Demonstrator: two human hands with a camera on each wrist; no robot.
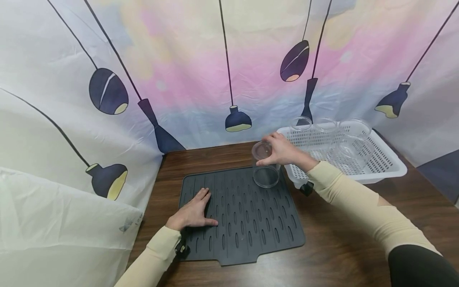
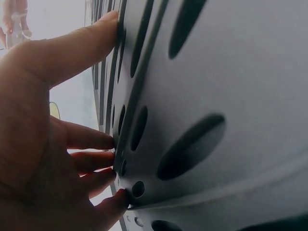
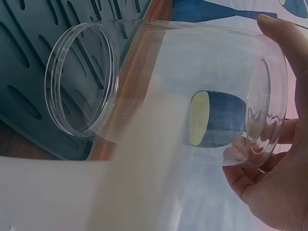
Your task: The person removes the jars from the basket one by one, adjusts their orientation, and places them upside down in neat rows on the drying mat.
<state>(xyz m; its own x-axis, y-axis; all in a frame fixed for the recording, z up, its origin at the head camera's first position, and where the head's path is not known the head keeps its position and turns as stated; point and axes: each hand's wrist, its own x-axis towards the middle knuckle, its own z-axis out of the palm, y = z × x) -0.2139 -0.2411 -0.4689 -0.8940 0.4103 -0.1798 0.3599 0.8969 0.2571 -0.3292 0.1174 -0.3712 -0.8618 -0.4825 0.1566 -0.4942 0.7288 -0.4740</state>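
Note:
My right hand (image 1: 281, 149) grips a clear jar (image 1: 266, 175) by its base, fingers and thumb curled round it. The jar is upside down, with its ringed rim close over the back right corner of a dark grey drying mat (image 1: 247, 239). In the right wrist view, the see-through wall of the jar (image 3: 144, 62) runs from the hand (image 3: 279, 183) to the open rim near the mat (image 3: 24, 62). On the left part of the mat rests my left hand (image 1: 191, 211), fingers extended and thumb out. The left wrist view shows its fingertips touching the slotted mat surface (image 2: 250, 72).
A white perforated basket (image 1: 391, 171) stands at the right behind my right forearm, with several clear jars (image 1: 355, 147) in it. The brown wooden table (image 1: 322, 247) meets a printed curtain (image 1: 201, 79) at the back. White cloth (image 1: 64, 223) hangs at the left.

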